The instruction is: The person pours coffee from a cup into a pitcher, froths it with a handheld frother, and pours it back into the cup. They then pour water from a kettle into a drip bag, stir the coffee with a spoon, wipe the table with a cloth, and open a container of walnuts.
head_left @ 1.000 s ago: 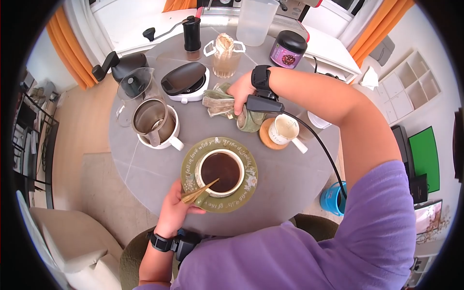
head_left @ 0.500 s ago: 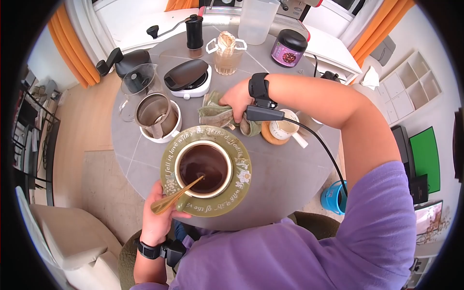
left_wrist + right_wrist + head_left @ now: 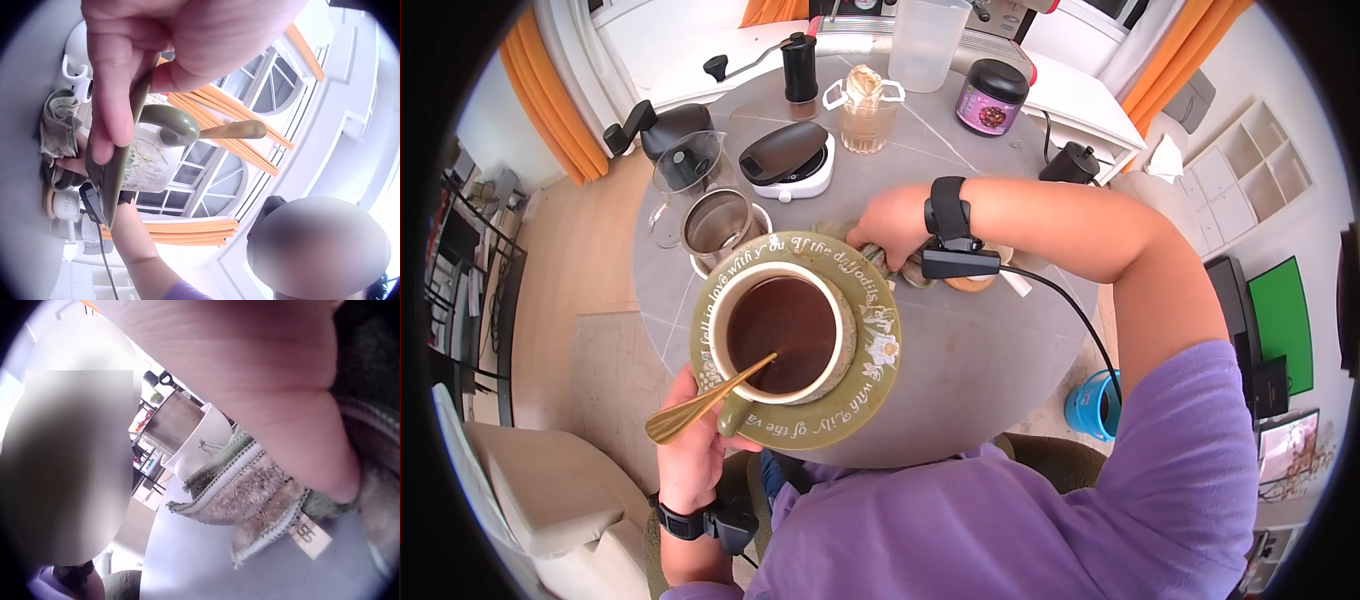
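Observation:
My left hand (image 3: 690, 460) grips the near-left edge of a green lettered saucer (image 3: 868, 395). A cup (image 3: 847, 345) of dark brown liquid stands on this saucer, its green handle towards me. Out of the liquid leans a gold spoon (image 3: 705, 405). In the left wrist view the saucer is raised off the table, thumb on one face and fingers on the other. Farther back, my right hand (image 3: 895, 225) holds a bunched green and beige cloth (image 3: 244, 494) against the table. The saucer hides part of that cloth in the head view.
A steel filter (image 3: 718, 225) in a white cup stands left, beside a glass carafe (image 3: 690, 165). Behind are a white scale (image 3: 795, 175), a hand grinder (image 3: 800, 70), a glass (image 3: 868, 125) and a purple-labelled jar (image 3: 992, 98). A small white jug is partly hidden behind my right wrist.
My left hand has lifted the saucer, with cup and spoon, up and to the left, nearer the head camera. My right hand keeps hold of the cloth and has shifted slightly towards me.

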The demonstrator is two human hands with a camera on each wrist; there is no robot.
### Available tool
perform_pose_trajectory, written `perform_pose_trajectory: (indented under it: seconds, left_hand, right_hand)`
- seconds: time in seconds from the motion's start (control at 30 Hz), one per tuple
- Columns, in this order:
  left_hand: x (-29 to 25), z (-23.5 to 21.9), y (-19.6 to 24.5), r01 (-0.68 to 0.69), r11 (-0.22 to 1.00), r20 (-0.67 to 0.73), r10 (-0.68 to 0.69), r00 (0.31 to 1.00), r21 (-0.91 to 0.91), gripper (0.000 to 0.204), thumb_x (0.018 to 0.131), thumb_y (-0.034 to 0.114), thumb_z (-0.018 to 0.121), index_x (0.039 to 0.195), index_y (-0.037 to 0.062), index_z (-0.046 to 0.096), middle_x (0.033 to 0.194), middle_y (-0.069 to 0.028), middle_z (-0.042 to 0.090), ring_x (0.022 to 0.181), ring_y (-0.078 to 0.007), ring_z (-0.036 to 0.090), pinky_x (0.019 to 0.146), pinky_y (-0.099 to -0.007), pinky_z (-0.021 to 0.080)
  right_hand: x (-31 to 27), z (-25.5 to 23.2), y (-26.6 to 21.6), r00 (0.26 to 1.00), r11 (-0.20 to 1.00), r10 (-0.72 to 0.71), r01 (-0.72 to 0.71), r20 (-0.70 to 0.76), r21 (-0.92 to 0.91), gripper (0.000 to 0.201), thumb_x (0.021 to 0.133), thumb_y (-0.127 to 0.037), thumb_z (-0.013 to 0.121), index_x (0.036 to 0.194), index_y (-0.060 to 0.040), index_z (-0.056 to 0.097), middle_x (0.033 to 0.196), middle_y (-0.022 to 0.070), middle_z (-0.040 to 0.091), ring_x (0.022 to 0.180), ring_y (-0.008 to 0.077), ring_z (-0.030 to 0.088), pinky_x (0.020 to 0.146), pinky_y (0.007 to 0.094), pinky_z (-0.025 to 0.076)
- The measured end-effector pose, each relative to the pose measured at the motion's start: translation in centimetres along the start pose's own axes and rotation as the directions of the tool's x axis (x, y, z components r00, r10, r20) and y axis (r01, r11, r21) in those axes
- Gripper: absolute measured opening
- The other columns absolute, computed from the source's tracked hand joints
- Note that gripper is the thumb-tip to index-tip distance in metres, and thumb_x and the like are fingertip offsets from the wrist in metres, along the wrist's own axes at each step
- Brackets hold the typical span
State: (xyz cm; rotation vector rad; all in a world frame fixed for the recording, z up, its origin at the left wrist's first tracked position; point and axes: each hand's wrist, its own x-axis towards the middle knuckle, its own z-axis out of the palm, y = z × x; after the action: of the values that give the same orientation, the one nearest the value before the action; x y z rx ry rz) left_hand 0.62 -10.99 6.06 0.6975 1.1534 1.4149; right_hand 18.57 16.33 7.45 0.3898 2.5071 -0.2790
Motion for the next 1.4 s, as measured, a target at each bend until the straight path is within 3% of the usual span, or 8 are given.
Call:
perform_pose_trajectory:
  seconds: [0.37, 0.57, 0.67, 0.8, 0.97, 1.23, 1.33, 1.4]
  left_hand:
    - [0.2, -0.2, 0.4, -0.107, 0.994, -0.014, 0.106, 0.994, -0.029, 0.041, 0.091, 0.016, 0.044, 0.124, -0.0055, 0.033, 0.096, -0.016, 0.057, 0.069, -0.0185, 0.063, 0.048, -0.0239, 0.056]
    - [0.2, 0.2, 0.6, -0.12, 0.992, -0.039, 0.119, 0.992, -0.023, 0.04, 0.09, 0.015, 0.045, 0.123, -0.0056, 0.033, 0.096, -0.016, 0.057, 0.068, -0.0182, 0.063, 0.048, -0.0233, 0.056]
    - [0.4, 0.3, 0.5, -0.111, 0.994, -0.05, 0.109, 0.993, -0.024, 0.037, 0.09, 0.012, 0.043, 0.122, -0.0056, 0.034, 0.095, -0.0159, 0.058, 0.068, -0.018, 0.063, 0.048, -0.0229, 0.056]
    - [0.8, 0.7, 0.3, -0.087, 0.996, -0.055, 0.085, 0.995, -0.025, 0.034, 0.089, 0.009, 0.042, 0.119, -0.0059, 0.037, 0.094, -0.0154, 0.058, 0.066, -0.0172, 0.063, 0.048, -0.0223, 0.056]
    - [1.5, 0.7, -0.2, -0.041, 0.999, 0.02, 0.041, 0.999, -0.014, 0.034, 0.088, 0.005, 0.039, 0.121, -0.0034, 0.035, 0.101, -0.015, 0.056, 0.078, -0.0188, 0.063, 0.054, -0.0254, 0.057]
    - [3.6, 2.3, -2.3, 0.011, 0.998, 0.076, -0.007, 0.997, -0.057, 0.034, 0.088, 0.003, 0.039, 0.122, -0.0031, 0.036, 0.101, -0.014, 0.057, 0.076, -0.0181, 0.063, 0.057, -0.0241, 0.057]
    - [4.5, 3.3, -3.1, 0.002, 0.999, 0.071, 0.001, 0.997, -0.046, 0.032, 0.089, 0.005, 0.038, 0.12, -0.0055, 0.038, 0.096, -0.014, 0.06, 0.072, -0.0173, 0.064, 0.056, -0.0225, 0.056]
    - [5.1, 4.1, -3.3, -0.009, 0.999, 0.061, 0.011, 0.998, -0.044, 0.03, 0.089, 0.007, 0.038, 0.115, -0.0073, 0.042, 0.094, -0.014, 0.061, 0.068, -0.0161, 0.064, 0.055, -0.0209, 0.055]
  right_hand:
    - [-1.7, 1.6, -3.4, 0.996, 0.99, 0.074, -0.078, -0.043, -0.121, 0.051, 0.068, -0.004, 0.056, 0.117, -0.0165, 0.053, 0.083, 0.0114, 0.063, 0.078, 0.0309, 0.061, 0.067, 0.0391, 0.048]
    - [-2.5, 4.5, -4.5, 0.96, 0.996, 0.003, -0.029, -0.279, -0.088, 0.025, 0.075, -0.006, 0.047, 0.097, -0.0057, 0.059, 0.076, 0.0144, 0.062, 0.073, 0.0322, 0.06, 0.062, 0.0407, 0.048]
    - [-3.8, 6.1, -5.4, 0.859, 0.972, -0.202, 0.118, -0.47, -0.201, 0.012, 0.073, -0.009, 0.049, 0.078, -0.0052, 0.059, 0.071, 0.0108, 0.061, 0.066, 0.0309, 0.06, 0.057, 0.0401, 0.047]
    - [-4.5, 8.6, -7.0, 0.792, 0.967, -0.22, 0.1, -0.57, -0.233, 0.012, 0.072, -0.011, 0.05, 0.079, -0.007, 0.058, 0.067, 0.0097, 0.055, 0.066, 0.0271, 0.058, 0.059, 0.0387, 0.044]
    - [-6.6, 10.7, -8.6, 0.757, 0.982, -0.162, 0.062, -0.633, -0.177, 0.013, 0.07, -0.01, 0.049, 0.083, -0.0074, 0.053, 0.066, 0.0106, 0.051, 0.063, 0.027, 0.054, 0.059, 0.0374, 0.042]
    - [-12.1, 12.4, -9.8, 0.824, 0.994, 0.034, -0.086, -0.565, -0.066, 0.022, 0.07, -0.008, 0.05, 0.091, -0.0118, 0.052, 0.069, 0.0091, 0.046, 0.065, 0.0223, 0.054, 0.054, 0.0321, 0.045]
    - [-12.8, 12.4, -9.9, 0.842, 0.986, 0.111, -0.159, -0.528, -0.046, 0.023, 0.071, -0.01, 0.051, 0.093, -0.0138, 0.053, 0.082, 0.0092, 0.053, 0.068, 0.0206, 0.054, 0.055, 0.03, 0.047]
    - [-12.2, 12.6, -9.7, 0.744, 0.977, 0.088, -0.195, -0.662, -0.089, 0.025, 0.072, -0.011, 0.05, 0.096, -0.0161, 0.055, 0.104, 0.008, 0.054, 0.075, 0.0186, 0.052, 0.058, 0.0282, 0.048]
